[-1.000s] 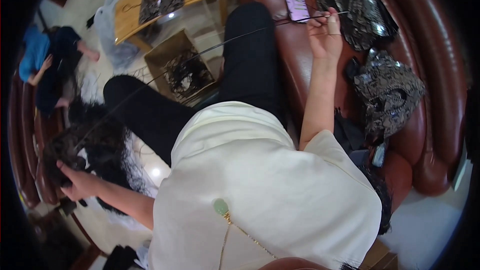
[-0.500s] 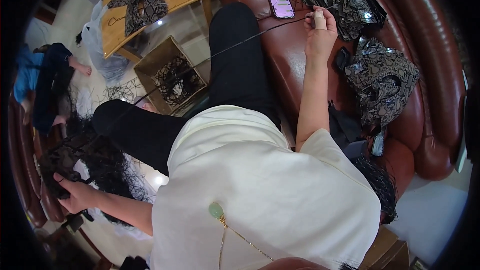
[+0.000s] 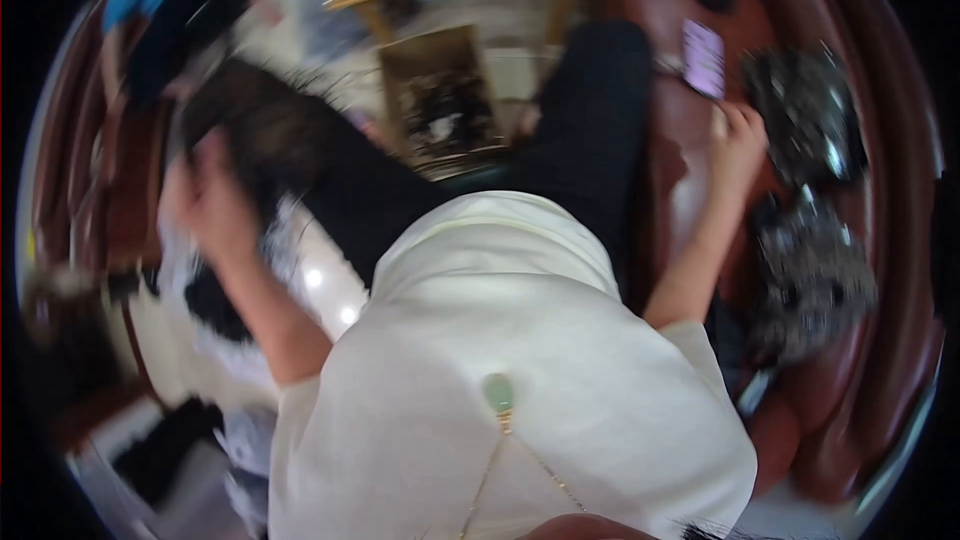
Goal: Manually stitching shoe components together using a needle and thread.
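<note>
Left of frame: left hand (image 3: 212, 205), motion-blurred, at dark fabric (image 3: 265, 115) in upper left, by left leg (image 3: 370, 160); I cannot tell whether fingers grip it. Right of frame: right hand (image 3: 738, 145), fingers bent, just below purple phone (image 3: 703, 58) on brown sofa (image 3: 830, 30); I cannot tell what, if anything, it holds. Upper centre: box (image 3: 410, 55) with dark scraps (image 3: 445, 105).
</note>
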A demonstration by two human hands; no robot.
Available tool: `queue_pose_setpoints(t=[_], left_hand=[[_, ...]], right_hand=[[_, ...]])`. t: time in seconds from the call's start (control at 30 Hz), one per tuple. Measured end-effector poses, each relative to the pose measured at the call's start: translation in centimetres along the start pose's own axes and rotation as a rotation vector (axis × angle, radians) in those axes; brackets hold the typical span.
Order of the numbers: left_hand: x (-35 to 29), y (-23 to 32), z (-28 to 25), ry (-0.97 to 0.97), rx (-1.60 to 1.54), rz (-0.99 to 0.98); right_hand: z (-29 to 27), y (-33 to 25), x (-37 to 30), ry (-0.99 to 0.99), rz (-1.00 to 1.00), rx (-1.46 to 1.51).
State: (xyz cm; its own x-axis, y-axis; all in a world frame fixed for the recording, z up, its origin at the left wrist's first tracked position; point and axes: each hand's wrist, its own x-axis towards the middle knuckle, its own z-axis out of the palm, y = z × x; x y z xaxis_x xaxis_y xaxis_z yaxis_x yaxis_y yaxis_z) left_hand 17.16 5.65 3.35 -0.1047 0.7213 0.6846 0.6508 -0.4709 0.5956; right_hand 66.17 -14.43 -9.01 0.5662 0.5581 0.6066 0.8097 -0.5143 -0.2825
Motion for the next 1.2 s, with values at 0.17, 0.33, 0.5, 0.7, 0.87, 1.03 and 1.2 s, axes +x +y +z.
queue_pose_setpoints(t=[0.17, 0.33, 0.5, 0.7, 0.87, 1.03, 1.2], left_hand=[[-0.5, 2.3, 2.7, -0.454, -0.383, -0.151], [-1.5, 1.6, 3.9, -0.489, -0.654, -0.430], [-2.0, 0.3, 4.2, -0.520, -0.822, -0.625], [-2.5, 2.4, 4.6, -0.557, -1.000, -0.783], [-3.0, 2.5, 4.6, -0.608, -1.055, -0.778], [-3.3, 2.9, 4.2, -0.611, -1.073, -0.762], [-3.4, 2.8, 4.1, -0.608, -1.055, -0.790]], right_hand=[[-0.9, -8.5, 0.2, -0.267, -0.115, 0.481], [-0.8, -16.0, 1.1, -0.398, -0.144, 1.015], [-1.2, -18.5, 1.6, -0.486, 0.022, 1.615], [0.1, -21.3, 0.3, -1.034, 0.183, 2.036], [-2.3, -27.4, -2.0, -0.975, 0.028, 1.623], [-2.2, -28.2, -2.4, -0.796, -0.280, 1.325], [-2.3, -28.1, -2.3, -0.788, -0.371, 1.281]])
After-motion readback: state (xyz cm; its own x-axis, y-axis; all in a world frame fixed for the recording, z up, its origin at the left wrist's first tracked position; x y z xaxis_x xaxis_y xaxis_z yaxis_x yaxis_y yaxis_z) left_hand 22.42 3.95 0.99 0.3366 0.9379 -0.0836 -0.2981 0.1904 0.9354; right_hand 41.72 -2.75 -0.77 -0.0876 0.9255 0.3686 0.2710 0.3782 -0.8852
